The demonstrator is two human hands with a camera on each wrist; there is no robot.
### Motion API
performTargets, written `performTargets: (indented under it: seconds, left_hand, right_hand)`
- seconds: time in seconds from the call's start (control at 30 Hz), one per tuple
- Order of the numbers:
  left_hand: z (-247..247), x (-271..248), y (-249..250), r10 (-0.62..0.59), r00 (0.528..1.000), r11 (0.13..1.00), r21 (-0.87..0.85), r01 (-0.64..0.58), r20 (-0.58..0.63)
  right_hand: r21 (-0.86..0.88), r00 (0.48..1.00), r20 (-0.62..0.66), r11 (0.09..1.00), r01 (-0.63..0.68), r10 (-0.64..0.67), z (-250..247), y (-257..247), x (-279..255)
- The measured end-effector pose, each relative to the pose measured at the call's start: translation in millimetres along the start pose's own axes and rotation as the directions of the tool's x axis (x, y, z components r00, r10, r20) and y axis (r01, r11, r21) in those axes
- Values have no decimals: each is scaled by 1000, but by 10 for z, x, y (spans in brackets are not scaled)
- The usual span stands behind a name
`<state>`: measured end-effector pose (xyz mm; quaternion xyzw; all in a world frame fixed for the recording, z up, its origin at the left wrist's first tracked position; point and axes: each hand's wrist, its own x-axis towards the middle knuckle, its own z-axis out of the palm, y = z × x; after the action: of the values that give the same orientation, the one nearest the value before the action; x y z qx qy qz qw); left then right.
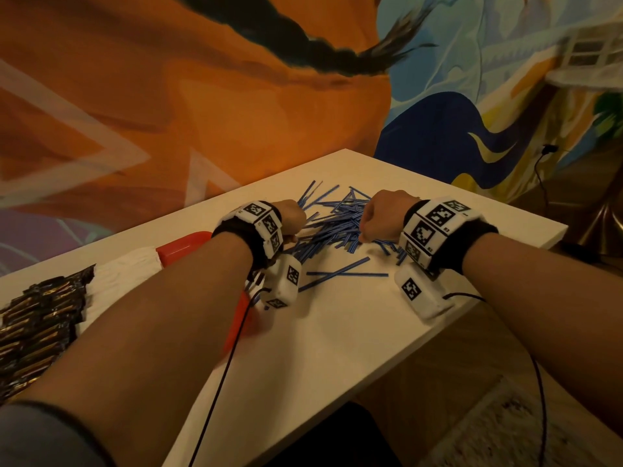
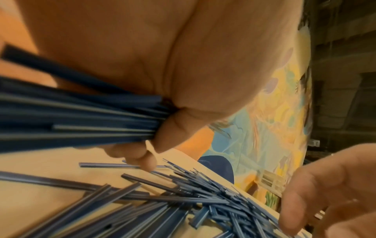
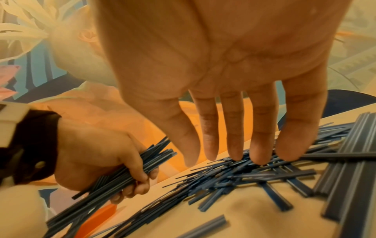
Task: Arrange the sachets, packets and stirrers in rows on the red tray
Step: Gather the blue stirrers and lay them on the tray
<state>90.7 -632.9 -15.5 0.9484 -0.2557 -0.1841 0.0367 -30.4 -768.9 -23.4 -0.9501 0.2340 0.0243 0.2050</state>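
Note:
A loose heap of blue stirrers [image 1: 340, 224] [image 3: 240, 175] [image 2: 193, 198] lies on the white table. My left hand [image 1: 291, 219] [image 3: 97, 161] grips a thick bundle of stirrers [image 2: 81, 116] [image 3: 126, 173] at the heap's left side. My right hand [image 1: 381, 220] [image 3: 234, 112] is spread flat, fingers straight, fingertips touching the top of the heap. The red tray [image 1: 188, 247] sits at the left under my left forearm. White sachets [image 1: 124, 274] and dark gold-printed packets [image 1: 37, 318] lie in rows on it.
The table's far corner [image 1: 347, 151] meets a painted wall. Its right edge [image 1: 559, 230] drops off toward the floor and a rug [image 1: 505, 429]. Cables [image 1: 219, 382] trail from both wrist cameras over the table's near edge.

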Motion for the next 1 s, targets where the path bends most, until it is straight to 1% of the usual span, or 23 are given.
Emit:
performTargets:
  seconds: [0.07,0.13,0.23,0.37,0.47,0.53,0.6,0.67,0.77,0.83,0.87,0.93,1.0]
  left_hand:
    - [7,105,-74,-49,996,973,-228,31,-71]
    - [-1,137,-116,-87,988,915,-403,30,-125]
    - [-16,122,-170,-105,968,824,-565,-43,-228]
    - [-67,83,-238,-145,952,677,-729,-103,-269]
    - [-117,63,-305,-142,923,646,-740,-188,-358]
    - [-161,35,-352,-131,893,631,-731,-260,-431]
    - [-212,7,-403,-130,864,624,-718,-309,-486]
    - [-269,-42,-440,-131,845,587,-728,-355,-518]
    - [-359,-160,-501,-142,828,475,-771,-423,-542]
    - [-422,-270,-550,-142,827,378,-802,-463,-544]
    - [-453,-321,-582,-140,826,329,-812,-481,-546]
    - [-512,-420,-650,-142,823,245,-825,-509,-550]
    - [-572,-516,-732,-160,817,176,-831,-528,-553]
  right_hand:
    - [-6,1000,1,1000,2,-2,-1,-10,4]
    - [-9,1000,0,1000,4,-4,-3,-25,5]
    - [-27,1000,1,999,18,-18,-6,-59,1]
    - [-26,999,0,999,37,-37,-12,-128,4]
    - [13,999,-2,999,48,-48,-17,-209,5]
    - [37,998,-3,997,63,-63,-23,-286,-2]
    - [41,996,2,995,92,-92,-26,-375,-14]
    - [67,990,2,988,137,-138,-24,-476,-41]
    - [145,972,-29,961,235,-233,6,-669,-57]
    - [246,959,-38,928,281,-281,45,-835,-48]
    - [316,953,-24,902,295,-303,70,-926,-41]
    - [460,935,45,838,294,-353,120,-1121,-53]
    - [602,911,140,764,232,-387,179,-1318,-85]
